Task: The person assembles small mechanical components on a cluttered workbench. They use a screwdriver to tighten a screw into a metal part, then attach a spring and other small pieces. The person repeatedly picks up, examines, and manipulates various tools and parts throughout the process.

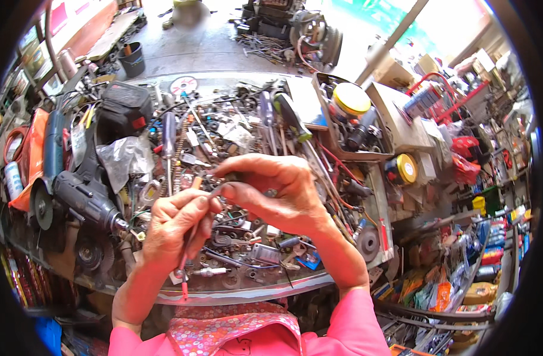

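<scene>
My left hand [179,221] is closed, with thumb and fingers pinching a thin dark metal rod [185,256]. The rod slants down past the palm toward a reddish lower tip; its exact kind is unclear. My right hand [277,190] curls in from the right, its thumb and fingertips meeting the left fingertips near the rod's upper end. Whatever the right fingers hold is too small and hidden to name. Both hands hover over a workbench heaped with small metal parts [241,237]. Just below them lies a spark plug [212,271].
A cordless drill [87,199], angle grinder [43,204] and black case [126,107] crowd the left. Screwdrivers [168,136] lie among the parts; a green-and-black handled tool [292,115] is beyond. A box [357,155] with a yellow-lidded tub [350,98] stands right. Packed shelves line the far right.
</scene>
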`<state>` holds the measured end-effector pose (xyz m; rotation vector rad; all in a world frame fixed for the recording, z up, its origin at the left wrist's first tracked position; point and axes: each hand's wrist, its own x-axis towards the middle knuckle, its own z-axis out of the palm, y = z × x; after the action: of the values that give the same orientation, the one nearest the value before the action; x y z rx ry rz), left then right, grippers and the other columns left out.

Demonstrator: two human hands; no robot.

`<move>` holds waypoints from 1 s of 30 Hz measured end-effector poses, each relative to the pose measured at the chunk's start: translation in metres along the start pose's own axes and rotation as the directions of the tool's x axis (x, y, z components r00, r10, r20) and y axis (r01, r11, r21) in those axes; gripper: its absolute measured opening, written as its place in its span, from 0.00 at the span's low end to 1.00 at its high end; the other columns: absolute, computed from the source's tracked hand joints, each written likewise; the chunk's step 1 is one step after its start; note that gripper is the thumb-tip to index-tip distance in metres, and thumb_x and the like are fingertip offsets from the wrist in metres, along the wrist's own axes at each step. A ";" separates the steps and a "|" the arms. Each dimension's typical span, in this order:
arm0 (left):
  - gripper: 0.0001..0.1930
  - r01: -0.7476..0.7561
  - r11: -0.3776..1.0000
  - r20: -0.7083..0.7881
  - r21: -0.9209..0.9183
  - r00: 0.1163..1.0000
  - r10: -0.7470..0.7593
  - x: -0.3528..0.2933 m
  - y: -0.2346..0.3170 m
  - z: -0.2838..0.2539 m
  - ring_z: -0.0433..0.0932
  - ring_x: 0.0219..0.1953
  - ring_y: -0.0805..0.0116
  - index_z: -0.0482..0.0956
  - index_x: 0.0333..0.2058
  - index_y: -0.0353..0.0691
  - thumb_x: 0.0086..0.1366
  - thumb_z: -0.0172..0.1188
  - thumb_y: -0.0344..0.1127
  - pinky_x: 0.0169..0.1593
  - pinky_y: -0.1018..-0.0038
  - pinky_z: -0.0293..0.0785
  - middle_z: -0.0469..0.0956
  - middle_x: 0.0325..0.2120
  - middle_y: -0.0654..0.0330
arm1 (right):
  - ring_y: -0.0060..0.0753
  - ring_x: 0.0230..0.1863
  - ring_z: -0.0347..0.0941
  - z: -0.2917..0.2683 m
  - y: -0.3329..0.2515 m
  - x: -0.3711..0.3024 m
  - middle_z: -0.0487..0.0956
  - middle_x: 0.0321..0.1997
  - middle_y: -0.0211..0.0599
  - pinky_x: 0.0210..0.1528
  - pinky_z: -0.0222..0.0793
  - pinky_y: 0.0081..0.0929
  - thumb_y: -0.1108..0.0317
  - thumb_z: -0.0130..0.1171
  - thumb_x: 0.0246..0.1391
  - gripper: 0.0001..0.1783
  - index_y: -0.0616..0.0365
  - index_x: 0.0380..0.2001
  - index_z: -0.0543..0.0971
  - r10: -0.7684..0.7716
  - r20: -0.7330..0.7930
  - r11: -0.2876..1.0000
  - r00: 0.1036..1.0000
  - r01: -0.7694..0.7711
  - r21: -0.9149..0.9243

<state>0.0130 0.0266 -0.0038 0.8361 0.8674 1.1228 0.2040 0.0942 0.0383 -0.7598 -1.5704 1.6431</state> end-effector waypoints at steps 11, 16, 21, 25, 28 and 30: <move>0.14 0.063 0.997 0.018 -0.054 0.998 -0.062 0.000 0.004 -0.003 0.66 0.09 0.83 0.79 0.39 0.33 0.72 0.50 0.38 0.12 0.86 0.57 0.76 0.18 0.64 | 0.09 0.23 0.69 -0.013 0.005 0.003 0.80 0.28 0.24 0.23 0.64 0.11 0.72 0.66 0.53 0.16 0.60 0.46 0.81 0.008 -0.019 0.996 1.000 -0.010 -0.090; 0.15 0.096 0.995 -0.009 -0.031 0.995 -0.096 0.002 0.004 -0.002 0.66 0.10 0.84 0.79 0.39 0.33 0.72 0.50 0.39 0.12 0.86 0.56 0.76 0.18 0.65 | 0.12 0.25 0.74 -0.014 0.010 0.004 0.80 0.30 0.28 0.25 0.66 0.11 0.75 0.69 0.48 0.15 0.63 0.41 0.82 -0.077 -0.082 0.987 0.994 0.064 -0.150; 0.15 0.075 0.997 -0.017 -0.025 0.997 -0.075 0.002 0.002 -0.003 0.66 0.09 0.84 0.79 0.39 0.32 0.72 0.51 0.39 0.12 0.86 0.57 0.76 0.17 0.64 | 0.17 0.24 0.74 -0.019 0.010 0.008 0.78 0.30 0.36 0.23 0.68 0.12 0.77 0.71 0.44 0.17 0.72 0.39 0.81 -0.136 -0.017 0.954 0.991 0.126 -0.272; 0.15 0.069 0.997 -0.026 -0.031 0.997 -0.070 0.002 0.003 -0.002 0.66 0.09 0.84 0.79 0.39 0.32 0.71 0.52 0.39 0.12 0.86 0.56 0.76 0.17 0.64 | 0.14 0.24 0.75 -0.019 0.013 0.008 0.80 0.28 0.30 0.25 0.65 0.12 0.72 0.74 0.42 0.19 0.65 0.39 0.82 -0.150 -0.054 0.975 0.987 0.139 -0.176; 0.15 0.064 0.998 -0.037 -0.030 0.997 -0.065 0.002 0.005 -0.003 0.65 0.09 0.84 0.79 0.38 0.32 0.71 0.52 0.39 0.12 0.85 0.56 0.76 0.17 0.64 | 0.12 0.23 0.73 -0.017 0.012 0.010 0.80 0.28 0.31 0.27 0.64 0.11 0.72 0.75 0.41 0.19 0.63 0.40 0.83 -0.130 -0.020 0.970 0.991 0.123 -0.208; 0.15 0.070 0.997 -0.038 -0.036 0.997 -0.071 0.001 0.005 -0.003 0.65 0.09 0.84 0.79 0.38 0.32 0.71 0.52 0.39 0.12 0.86 0.56 0.76 0.18 0.64 | 0.13 0.25 0.75 -0.017 0.011 0.009 0.80 0.24 0.29 0.28 0.66 0.11 0.71 0.76 0.40 0.18 0.63 0.37 0.83 -0.131 -0.059 0.944 0.990 0.107 -0.311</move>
<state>0.0090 0.0294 -0.0010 0.7513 0.9011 1.0926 0.2118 0.1110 0.0263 -0.8596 -1.8025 1.2813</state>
